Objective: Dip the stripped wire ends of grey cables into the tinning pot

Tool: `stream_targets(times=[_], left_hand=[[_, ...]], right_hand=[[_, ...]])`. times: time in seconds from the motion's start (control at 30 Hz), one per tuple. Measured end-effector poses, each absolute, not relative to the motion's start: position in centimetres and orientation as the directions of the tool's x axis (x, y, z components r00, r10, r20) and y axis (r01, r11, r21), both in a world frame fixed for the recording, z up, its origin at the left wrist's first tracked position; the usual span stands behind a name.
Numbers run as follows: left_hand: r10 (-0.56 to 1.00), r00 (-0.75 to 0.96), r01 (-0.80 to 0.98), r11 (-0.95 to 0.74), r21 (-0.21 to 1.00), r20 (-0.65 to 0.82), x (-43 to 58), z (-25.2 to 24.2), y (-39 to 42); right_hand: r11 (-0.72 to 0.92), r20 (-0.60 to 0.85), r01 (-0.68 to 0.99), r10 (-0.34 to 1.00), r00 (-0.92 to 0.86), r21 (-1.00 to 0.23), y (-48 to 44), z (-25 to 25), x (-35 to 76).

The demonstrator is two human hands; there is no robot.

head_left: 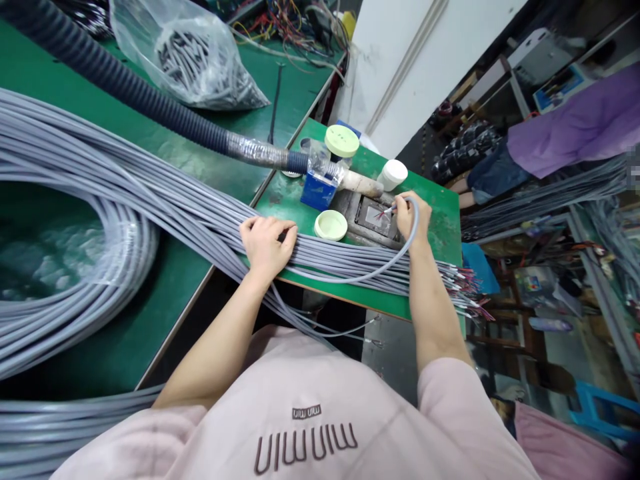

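Note:
My left hand (265, 243) rests closed on a thick bundle of grey cables (150, 200) that crosses the green bench. My right hand (413, 217) pinches the end of one grey cable (370, 272), which loops back toward the bundle. Its stripped coloured wire tips point into a small metal tray (375, 220) set in the bench. A ribbed dark hose (125, 83) ends at a nozzle just above that tray.
Two pale green lids (331, 225) (342, 141), a white jar (392, 175) and a blue box (318, 191) stand round the tray. A plastic bag of parts (200, 53) lies at the back. Another person in purple (575, 127) is at the right. Coiled cable (75, 293) fills the left.

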State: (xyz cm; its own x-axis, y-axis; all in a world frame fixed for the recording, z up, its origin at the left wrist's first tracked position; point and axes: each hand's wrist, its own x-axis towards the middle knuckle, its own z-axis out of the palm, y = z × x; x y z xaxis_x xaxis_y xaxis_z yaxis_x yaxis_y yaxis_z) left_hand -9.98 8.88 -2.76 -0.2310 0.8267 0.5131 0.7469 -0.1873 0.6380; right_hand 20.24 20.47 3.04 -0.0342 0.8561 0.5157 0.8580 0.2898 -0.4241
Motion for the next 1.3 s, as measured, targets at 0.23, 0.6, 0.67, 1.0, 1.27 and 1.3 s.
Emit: stream_targets(times=[0.23, 0.6, 0.67, 1.0, 1.27, 1.3], left_hand=[[0.820, -0.227, 0.758, -0.191, 0.624, 0.526, -9.9, -2.8, 9.0], [0.925, -0.200, 0.223, -0.279, 0.934, 0.324, -6.6, 0.1, 6.0], [0.978, 0.030, -0.024, -0.205, 0.978, 0.206, -4.5, 1.0, 4.7], [0.903, 0.425, -0.393, 0.116, 0.912, 0.068, -0.4, 1.9, 1.8], [0.877, 0.474, -0.369, 0.120, 0.922, 0.076, 0.5, 0.6, 1.1], [0.873, 0.481, -0.356, 0.114, 0.928, 0.077, 0.5, 0.5, 1.0]], right_hand=[[0.304, 0.520, 0.840, 0.854, -0.030, -0.450, 20.9, 2.1, 20.5], [0.525, 0.693, 0.703, 0.718, -0.063, -0.480, 6.3, 6.9, 17.3], [0.609, 0.754, 0.642, 0.652, -0.073, -0.465, 3.3, 6.0, 16.5], [0.774, 0.674, 0.463, 0.618, -0.405, -0.432, -3.1, 0.1, 18.3], [0.446, 0.344, 0.519, 0.894, -0.286, -0.729, -3.9, 2.8, 18.2], [0.421, 0.309, 0.484, 0.904, -0.296, -0.767, -4.0, 3.0, 18.1]])
